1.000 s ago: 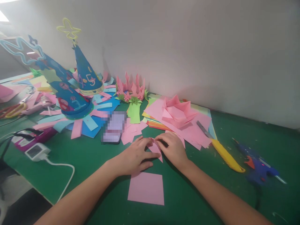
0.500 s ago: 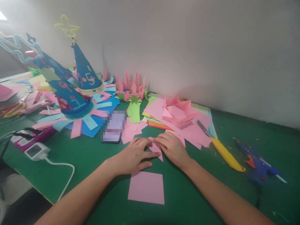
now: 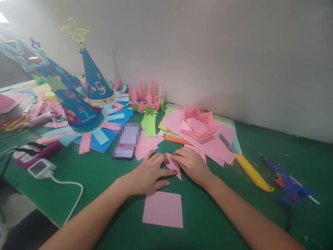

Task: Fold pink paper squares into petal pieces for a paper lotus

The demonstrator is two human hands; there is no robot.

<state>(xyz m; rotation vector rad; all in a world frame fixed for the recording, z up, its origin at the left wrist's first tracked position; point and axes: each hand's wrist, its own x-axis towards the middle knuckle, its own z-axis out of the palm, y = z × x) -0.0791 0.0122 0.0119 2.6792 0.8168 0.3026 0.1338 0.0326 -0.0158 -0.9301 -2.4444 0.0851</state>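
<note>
A small folded piece of pink paper, narrowing to a point towards me, lies on the green table between my hands. My left hand holds it down from the left, its index finger stretched across the paper and the thumb apart from it. From the right, the curled fingers of my right hand press on the paper's upper right edge; their tips are partly hidden. Closer to me, below my left hand, a flat pink paper square rests untouched by the fingers.
Behind my hands are a phone, a pink paper crown and a folded pink paper flower on stacked sheets. A yellow utility knife and blue glue gun lie right. Blue cone hats and a power strip occupy the left.
My right fingers have shifted slightly down and flattened along the paper's edge, where they were pinching its top corner. My left hand stays nearly in place; the pink square has not moved.
</note>
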